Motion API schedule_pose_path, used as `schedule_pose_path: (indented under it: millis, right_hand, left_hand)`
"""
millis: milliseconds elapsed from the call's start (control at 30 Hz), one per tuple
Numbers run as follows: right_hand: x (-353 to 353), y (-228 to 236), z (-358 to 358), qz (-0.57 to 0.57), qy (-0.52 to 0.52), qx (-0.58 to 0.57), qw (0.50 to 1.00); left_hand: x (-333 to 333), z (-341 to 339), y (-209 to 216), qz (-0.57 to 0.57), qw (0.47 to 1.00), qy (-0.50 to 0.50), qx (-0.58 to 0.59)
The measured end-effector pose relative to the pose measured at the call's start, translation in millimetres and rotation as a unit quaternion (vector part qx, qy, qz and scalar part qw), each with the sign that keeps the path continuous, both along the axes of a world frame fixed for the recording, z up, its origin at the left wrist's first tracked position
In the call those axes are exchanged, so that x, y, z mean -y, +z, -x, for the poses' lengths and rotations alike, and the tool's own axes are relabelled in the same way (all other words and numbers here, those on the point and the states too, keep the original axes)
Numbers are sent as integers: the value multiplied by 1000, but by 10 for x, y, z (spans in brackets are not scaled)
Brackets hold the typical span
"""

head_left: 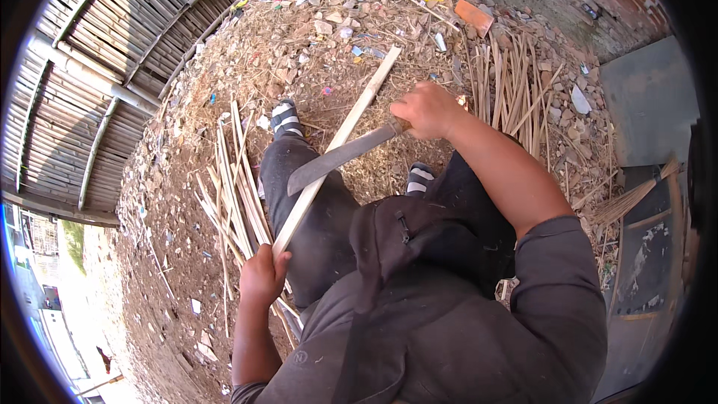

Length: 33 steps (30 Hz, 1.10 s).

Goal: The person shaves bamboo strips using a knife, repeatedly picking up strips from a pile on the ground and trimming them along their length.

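Left grip [263, 275] clasped the pale strip [364, 99] near its end, seemingly for steadiness, while right grip [428, 111] clenched the knife [340, 155] crossing it.

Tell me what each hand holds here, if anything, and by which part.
The left hand holds a long pale strip by its near end; the right hand holds a broad-bladed knife by its handle.

A head-worn fisheye looks down onto left hand [262, 277] and right hand [428, 110].
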State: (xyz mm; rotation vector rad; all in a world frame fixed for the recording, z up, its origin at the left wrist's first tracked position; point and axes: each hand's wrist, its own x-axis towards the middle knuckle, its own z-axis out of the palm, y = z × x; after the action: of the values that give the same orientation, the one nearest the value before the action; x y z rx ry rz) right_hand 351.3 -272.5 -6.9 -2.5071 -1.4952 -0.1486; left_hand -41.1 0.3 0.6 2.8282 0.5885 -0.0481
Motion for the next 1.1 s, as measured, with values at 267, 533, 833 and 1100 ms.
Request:
schedule_pose_path:
  millis: [267, 533, 833, 1100]
  right_hand:
    - [51, -47, -142, -42, -150, -95, 983]
    - [-114, -98, 26, -24, 66, 44, 997]
    - [-11, 57, -60, -32, -155, -100, 982]
    - [-24, -158, -168, -56, -59, -28, 996]
  left_hand:
    - [-19, -41, -94, -3, 1000, -4, 18]
    - [-67, -68, -76, -8, 1000, 2, 4]
    - [-43, 13, -89, -4, 1000, 0, 16]
    - [-32, -5, -134, 15, 1000, -9, 25]
